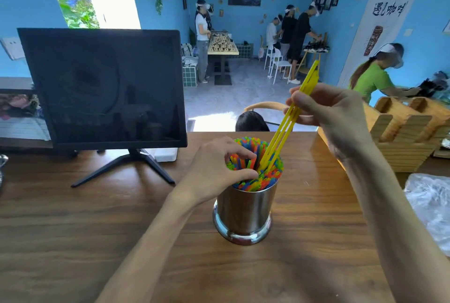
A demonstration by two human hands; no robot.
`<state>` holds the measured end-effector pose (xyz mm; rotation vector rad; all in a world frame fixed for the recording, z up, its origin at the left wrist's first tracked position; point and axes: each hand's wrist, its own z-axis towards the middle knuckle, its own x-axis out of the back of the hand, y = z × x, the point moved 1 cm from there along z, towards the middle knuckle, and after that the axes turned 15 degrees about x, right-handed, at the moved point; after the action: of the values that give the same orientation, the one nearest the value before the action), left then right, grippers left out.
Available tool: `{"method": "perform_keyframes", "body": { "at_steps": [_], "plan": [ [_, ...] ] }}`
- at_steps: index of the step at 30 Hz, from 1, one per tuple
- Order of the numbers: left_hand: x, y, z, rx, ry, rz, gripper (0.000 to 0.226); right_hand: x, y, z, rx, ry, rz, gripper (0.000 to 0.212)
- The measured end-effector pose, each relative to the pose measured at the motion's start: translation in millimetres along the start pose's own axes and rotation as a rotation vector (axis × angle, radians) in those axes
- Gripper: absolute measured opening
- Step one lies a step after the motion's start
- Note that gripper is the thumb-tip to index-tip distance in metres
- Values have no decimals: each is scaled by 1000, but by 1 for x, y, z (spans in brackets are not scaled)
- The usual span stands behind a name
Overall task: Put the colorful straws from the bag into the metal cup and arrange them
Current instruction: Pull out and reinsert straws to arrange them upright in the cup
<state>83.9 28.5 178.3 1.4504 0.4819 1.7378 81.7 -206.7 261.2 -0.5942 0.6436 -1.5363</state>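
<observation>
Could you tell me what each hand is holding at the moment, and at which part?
The right hand pinches a few yellow straws near their upper part. The left hand rests its curled fingers on the straws in the metal cup; no clear grip.

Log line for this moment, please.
right hand: pinches yellow straws, tips in metal cup | left hand: fingers curled into colorful straws | plastic bag: right

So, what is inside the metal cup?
The metal cup is packed with colorful straws. The right hand lowers yellow straws in. The left hand covers some; the cup's bottom is hidden.
</observation>
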Motion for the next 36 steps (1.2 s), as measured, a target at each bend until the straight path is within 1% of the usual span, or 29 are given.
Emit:
{"method": "perform_keyframes", "body": {
  "at_steps": [2, 4, 6, 7, 9, 11, 13, 14, 16, 18, 20, 22, 24, 26, 28, 30, 33, 34, 36],
  "plan": [
    [-4, 5, 3, -15, 8, 51, 31, -6, 10, -5, -23, -23, -16, 18],
    [-6, 8, 5, -20, 57, 106, 29, -8, 19, -10, -34, -38, -24, 18],
    [-8, 11, 6, -15, 99, 145, 27, -10, 28, -16, -15, -83, -59, 14],
    [-8, 11, 7, -15, 108, 145, 26, -11, 32, -19, 1, -112, -90, 11],
    [-9, 11, 10, -10, 100, 115, 24, -13, 40, -25, 24, -163, -171, 15],
    [-9, 10, 12, 0, 80, 91, 20, -14, 49, -33, 43, -214, -288, 25],
    [-9, 9, 13, 14, 75, 95, 19, -15, 56, -42, 82, -254, -401, 48],
    [-9, 9, 13, 17, 78, 105, 21, -16, 60, -46, 105, -267, -431, 58],
    [-10, 11, 13, 11, 78, 148, 31, -18, 65, -52, 154, -292, -497, 63],
    [-10, 12, 15, 7, 83, 221, 36, -21, 69, -58, 163, -307, -536, 56],
    [-11, 11, 17, 14, 100, 258, 33, -23, 72, -62, 147, -314, -577, 40],
    [-14, 9, 18, 23, 128, 239, 28, -24, 73, -67, 168, -306, -631, 27],
    [-17, 8, 18, 24, 166, 224, 24, -24, 74, -69, 169, -300, -637, 21],
    [-18, 6, 18, 25, 187, 214, 22, -24, 73, -71, 151, -309, -632, 22],
    [-15, 7, 15, 30, 158, 150, 23, -24, 71, -72, 171, -326, -629, 24],
    [-7, 11, 11, 6, 151, 50, 25, -25, 66, -72, 182, -323, -573, 27],
    [17, 26, 7, -53, 292, -159, 25, -26, 57, -67, 181, -276, -537, 33],
    [27, 32, 6, -79, 326, -264, 24, -26, 53, -65, 193, -281, -549, 35],
    [45, 46, 5, -136, 376, -463, 22, -30, 46, -62, 228, -351, -548, 40]
  ]
}}
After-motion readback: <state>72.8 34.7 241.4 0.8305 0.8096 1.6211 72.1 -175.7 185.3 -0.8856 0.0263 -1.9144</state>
